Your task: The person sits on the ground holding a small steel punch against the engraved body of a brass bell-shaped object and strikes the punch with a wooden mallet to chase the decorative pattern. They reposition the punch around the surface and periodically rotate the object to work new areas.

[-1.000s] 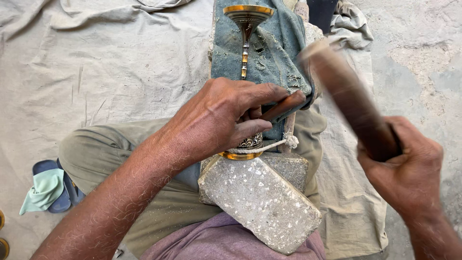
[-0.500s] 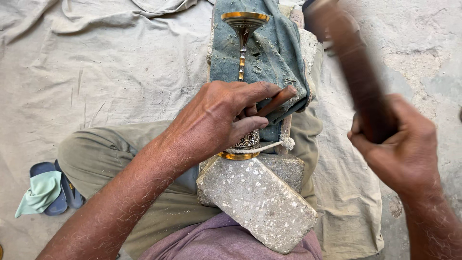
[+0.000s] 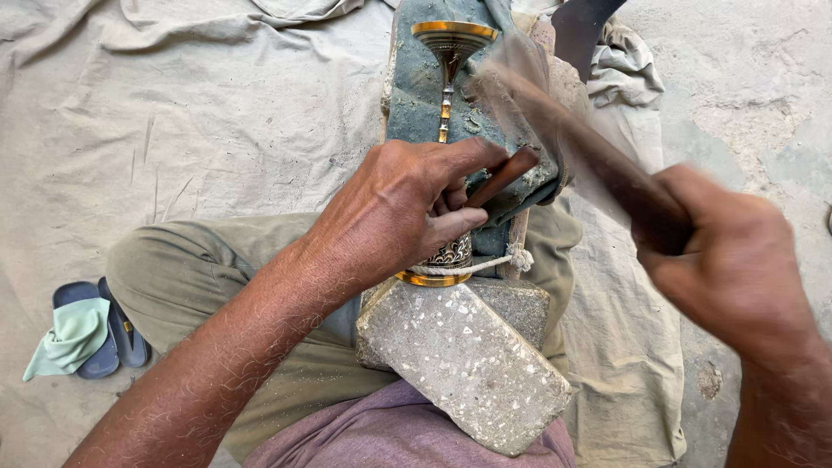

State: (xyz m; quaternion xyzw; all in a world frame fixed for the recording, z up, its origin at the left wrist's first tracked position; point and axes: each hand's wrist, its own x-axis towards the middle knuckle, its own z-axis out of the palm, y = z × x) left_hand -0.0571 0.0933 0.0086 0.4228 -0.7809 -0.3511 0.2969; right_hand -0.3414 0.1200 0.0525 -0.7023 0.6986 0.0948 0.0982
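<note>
Your left hand [image 3: 399,212] pinches a slim brown metal punch [image 3: 500,178] against the engraved brass goblet-shaped vessel [image 3: 449,78] lying beneath it, your right hand [image 3: 737,269] clenching a blurred dark wooden mallet [image 3: 572,143] mid-swing above: likely chasing work, so strike squarely on the punch's upper end

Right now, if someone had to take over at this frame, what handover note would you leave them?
Left hand: closed around a short brown punch, its tip set against the engraved brass vessel.
Right hand: gripping a wooden mallet, which is motion-blurred above the punch.
The vessel lies lengthwise on a cloth-padded board, tied down with a cord; its base butts against a speckled stone block on the lap.
Done: an engraved pattern shows on the band near the base.
Left: cannot tell how much of the surface is unworked; the left hand hides it.
</note>
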